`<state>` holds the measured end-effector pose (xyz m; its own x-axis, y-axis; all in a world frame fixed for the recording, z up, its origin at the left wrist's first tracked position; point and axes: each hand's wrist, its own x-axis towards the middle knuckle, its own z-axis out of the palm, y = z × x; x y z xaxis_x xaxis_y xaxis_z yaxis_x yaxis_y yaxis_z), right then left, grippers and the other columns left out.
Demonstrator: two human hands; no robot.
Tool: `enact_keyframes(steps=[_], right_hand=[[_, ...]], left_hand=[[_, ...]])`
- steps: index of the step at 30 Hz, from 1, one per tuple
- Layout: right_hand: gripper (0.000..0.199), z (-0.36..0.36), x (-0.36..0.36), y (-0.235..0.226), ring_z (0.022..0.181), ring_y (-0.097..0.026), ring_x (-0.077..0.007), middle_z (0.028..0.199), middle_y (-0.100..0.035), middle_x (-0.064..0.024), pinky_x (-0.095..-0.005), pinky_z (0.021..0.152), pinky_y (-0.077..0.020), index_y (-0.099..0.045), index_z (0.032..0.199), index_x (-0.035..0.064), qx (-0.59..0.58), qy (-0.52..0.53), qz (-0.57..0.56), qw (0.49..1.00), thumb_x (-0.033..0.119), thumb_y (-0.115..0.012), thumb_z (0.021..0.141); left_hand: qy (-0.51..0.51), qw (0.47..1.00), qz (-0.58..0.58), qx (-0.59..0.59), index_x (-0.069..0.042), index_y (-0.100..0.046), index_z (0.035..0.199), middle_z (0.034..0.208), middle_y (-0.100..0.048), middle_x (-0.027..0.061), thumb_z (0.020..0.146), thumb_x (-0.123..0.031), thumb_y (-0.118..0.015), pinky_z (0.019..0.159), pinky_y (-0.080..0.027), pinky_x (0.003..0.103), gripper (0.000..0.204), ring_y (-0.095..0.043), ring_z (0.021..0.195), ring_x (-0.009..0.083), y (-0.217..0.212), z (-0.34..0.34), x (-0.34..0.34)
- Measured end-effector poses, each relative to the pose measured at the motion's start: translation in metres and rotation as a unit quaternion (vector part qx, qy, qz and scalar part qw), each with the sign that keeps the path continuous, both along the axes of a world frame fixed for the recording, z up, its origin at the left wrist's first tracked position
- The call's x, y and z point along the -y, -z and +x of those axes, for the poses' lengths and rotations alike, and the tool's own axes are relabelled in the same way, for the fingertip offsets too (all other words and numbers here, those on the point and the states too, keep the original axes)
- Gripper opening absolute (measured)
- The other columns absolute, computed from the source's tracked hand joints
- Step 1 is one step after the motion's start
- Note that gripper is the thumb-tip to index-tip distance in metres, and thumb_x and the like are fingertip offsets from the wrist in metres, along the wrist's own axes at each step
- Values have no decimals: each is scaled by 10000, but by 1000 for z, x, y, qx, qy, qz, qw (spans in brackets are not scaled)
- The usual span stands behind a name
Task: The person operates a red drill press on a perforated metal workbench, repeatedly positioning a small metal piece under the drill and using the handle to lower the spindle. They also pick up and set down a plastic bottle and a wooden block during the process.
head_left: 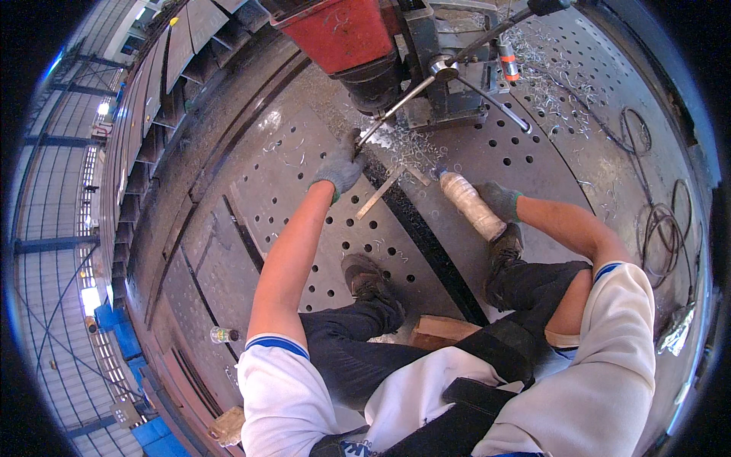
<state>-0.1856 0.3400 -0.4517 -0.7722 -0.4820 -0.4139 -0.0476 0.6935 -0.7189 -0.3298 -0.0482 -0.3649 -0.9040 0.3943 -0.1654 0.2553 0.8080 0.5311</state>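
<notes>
Head view: your gloved hands at a drill on a big steel plate full of holes.

Your left hand [339, 169] is stretched forward and closed around the end of a long metal handle [396, 109], which runs up and to the right to the hub on the red drill [343, 30]. Your right hand [500, 199] is curled around a clear plastic bottle [470, 204] that lies tilted on the steel plate [533, 160], its cap pointing toward the drill. Curly metal shavings [411, 145] lie just ahead of both hands, between them and the drill base.
</notes>
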Motion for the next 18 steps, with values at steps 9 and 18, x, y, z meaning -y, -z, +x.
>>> enact_keyframes(steps=[9, 18], right_hand=[[369, 5, -11, 2, 1057, -693, -279, 1155, -728, -183, -415, 909, -520, -661, 1254, 23, -35, -22, 7, 999, 197, -688, 930], [301, 3, -6, 12, 1058, -707, -253, 1136, -748, -157, -404, 886, -533, -707, 1201, 40, -46, -27, 9, 999, 160, -686, 926]], left_hand=[[-1, 1000, -14, -3, -56, -326, 1555, 1498, -488, 281, 998, -323, -542, 1162, -389, 454, 654, -493, 1377, 430, -6, 3, -4], [2, 1000, -7, 1, -33, -321, 1559, 1535, -450, 270, 1000, -294, -543, 1177, -372, 437, 656, -462, 1410, 411, -13, 8, -8]])
